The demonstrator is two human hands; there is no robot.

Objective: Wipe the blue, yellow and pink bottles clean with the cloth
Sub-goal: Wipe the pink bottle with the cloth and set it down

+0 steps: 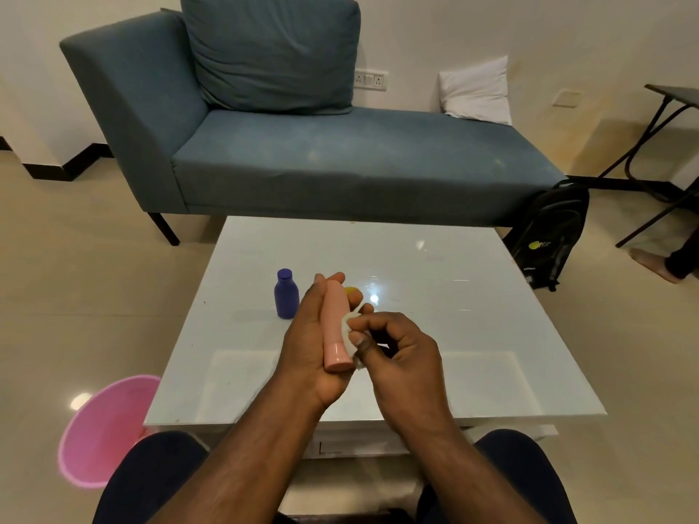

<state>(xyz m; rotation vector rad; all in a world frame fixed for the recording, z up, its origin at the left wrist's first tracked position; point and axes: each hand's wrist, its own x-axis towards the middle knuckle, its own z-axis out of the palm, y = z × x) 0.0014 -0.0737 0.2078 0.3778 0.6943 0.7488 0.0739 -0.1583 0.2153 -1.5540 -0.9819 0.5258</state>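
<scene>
Head view: over the middle of the glossy white square worktop point(472, 334), the left hand point(308, 346) holds a slim pale-pink plastic bottle point(334, 327) lengthwise, cap end toward six o'clock, its fingers point(333, 277) curled loosely round the far end. The right hand point(401, 349), at three o'clock of the bottle, pinches a small crumpled white cloth point(350, 334) between thumb and bent fingers and presses it to the bottle's side near the cap. A squat dark-blue plastic bottle point(286, 295) stands upright on the worktop at ten o'clock of the hands, close but apart. A patch of yellow, likely the yellow bottle point(354, 292), peeps out behind the left fingertips at twelve o'clock; whether it stands or lies cannot be told.

The step in hand looks to be wiping the pink bottle. Next, I judge, the cloth must travel along the body while the left hand turns the bottle, keeping a firm hold so it does not slip.
</scene>
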